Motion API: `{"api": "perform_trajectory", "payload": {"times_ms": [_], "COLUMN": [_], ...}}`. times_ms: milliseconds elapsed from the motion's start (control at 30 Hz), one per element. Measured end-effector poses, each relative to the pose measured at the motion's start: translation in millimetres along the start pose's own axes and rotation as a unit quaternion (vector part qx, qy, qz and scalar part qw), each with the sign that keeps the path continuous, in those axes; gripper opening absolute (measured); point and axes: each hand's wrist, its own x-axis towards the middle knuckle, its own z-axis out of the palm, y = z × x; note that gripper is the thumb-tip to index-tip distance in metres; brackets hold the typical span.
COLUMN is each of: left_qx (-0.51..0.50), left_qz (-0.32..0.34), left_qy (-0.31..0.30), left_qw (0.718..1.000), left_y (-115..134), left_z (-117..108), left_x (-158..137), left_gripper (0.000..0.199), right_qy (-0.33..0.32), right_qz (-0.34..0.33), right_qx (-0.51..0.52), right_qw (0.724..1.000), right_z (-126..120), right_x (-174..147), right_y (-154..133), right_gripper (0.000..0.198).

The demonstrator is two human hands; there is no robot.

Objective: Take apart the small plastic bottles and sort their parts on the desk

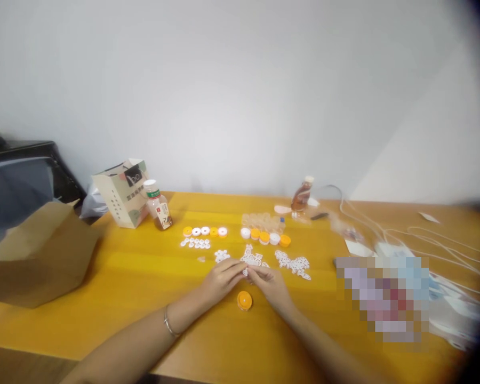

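My left hand and my right hand meet over the middle of the table, their fingertips pinched together on a small white plastic piece. Just below them an orange round cap lies on the wood. Behind the fingers is a pile of white openwork pieces, with another such pile to the right. Small white discs sit left of the fingers, and more white discs lie in rows farther left. Two rows of orange and white caps stand behind them.
A paper bag and a bottle stand at the back left, near a brown cardboard piece. Clear small containers and a brown bottle are at the back. White cables and a blurred-out item lie right.
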Motion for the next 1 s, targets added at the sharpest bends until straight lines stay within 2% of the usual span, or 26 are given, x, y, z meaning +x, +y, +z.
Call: {"api": "perform_trajectory", "payload": {"times_ms": [167, 333, 433, 533, 667, 833, 1000], "left_qx": [0.051, 0.058, 0.047, 0.013, -0.071, -0.138, -0.154], "left_qz": [0.059, 0.057, 0.049, 0.026, -0.046, -0.107, -0.133], "left_qy": [-0.002, 0.001, -0.004, -0.002, 0.001, 0.02, 0.027], "left_qw": [0.997, 0.997, 0.998, 1.0, 0.996, 0.984, 0.979], "left_y": [2, 5, 5, 5, 6, 8, 10], "left_z": [1, 1, 0, -2, -7, -7, -5], "left_x": [1, 2, 2, 3, 5, 6, 4], "left_gripper": [0.026, 0.023, 0.023, 0.024, 0.024, 0.022, 0.021], "right_qy": [-0.008, -0.009, -0.009, 0.003, 0.015, 0.011, 0.005], "right_qz": [-0.025, -0.044, -0.042, -0.009, 0.043, 0.058, 0.067], "right_qx": [-0.042, -0.069, -0.051, 0.015, 0.098, 0.114, 0.136], "right_qw": [0.999, 0.997, 0.998, 1.0, 0.994, 0.992, 0.988], "right_z": [-1, -2, -3, -3, -1, -1, -3], "right_x": [-3, -5, -4, -3, -1, -2, -4], "right_y": [0, 0, 2, 7, 7, -1, -2], "right_gripper": [0.03, 0.032, 0.032, 0.034, 0.036, 0.039, 0.037]}}
